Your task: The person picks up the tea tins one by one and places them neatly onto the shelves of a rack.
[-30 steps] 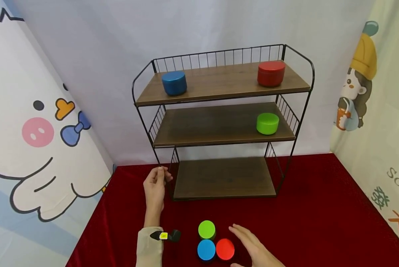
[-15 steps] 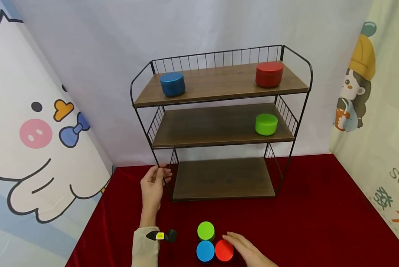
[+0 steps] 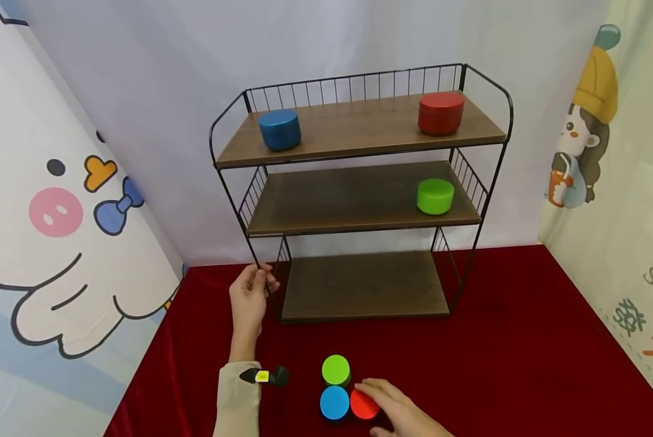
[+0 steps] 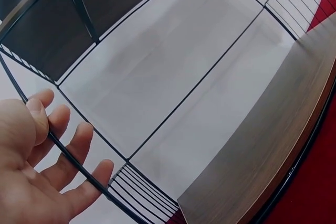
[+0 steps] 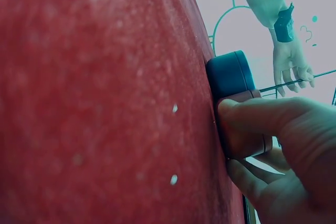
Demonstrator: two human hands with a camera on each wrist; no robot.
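Red-clothed bench (image 3: 501,340), wire rack (image 3: 348,197) standing at the back. Left hand (image 3: 248,297) has thumb and fingers around the rack's left upright (image 3: 232,203). Right hand (image 3: 405,414) — grip closed to the width of the red tin (image 3: 365,406) on the bench, thumb one side, fingers the other. Blue tin (image 3: 334,403) touches it — green tin (image 3: 335,370) just behind the blue.
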